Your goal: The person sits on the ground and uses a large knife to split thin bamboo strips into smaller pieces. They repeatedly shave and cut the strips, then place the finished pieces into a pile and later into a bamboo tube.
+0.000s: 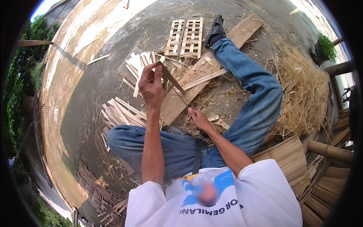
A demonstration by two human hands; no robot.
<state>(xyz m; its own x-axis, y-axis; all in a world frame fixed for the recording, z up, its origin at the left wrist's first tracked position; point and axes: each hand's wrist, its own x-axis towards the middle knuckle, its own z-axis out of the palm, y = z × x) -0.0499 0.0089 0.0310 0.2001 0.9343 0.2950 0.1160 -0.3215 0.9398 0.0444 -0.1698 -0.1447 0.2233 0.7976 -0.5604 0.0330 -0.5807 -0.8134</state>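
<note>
My left hand is raised in front of me, its thumb and fingers pinching the upper end of a flat brown strip. The strip slants down to the right over a wooden plank; whether it is bamboo or a blade, I cannot tell. Lower and to the right, my right hand is closed, thumb and finger pressed on the end of a thin strip. That thin piece runs up toward the brown strip, and where the two meet is unclear. Beneath both hands the long plank lies diagonally on the ground, strewn with shavings.
Pale split strips lie in bundles left of the plank and behind my left hand. Farther off is a woven slat panel. A heap of fibrous shavings sits right of my bent leg. Bamboo sheets and a pole flank me.
</note>
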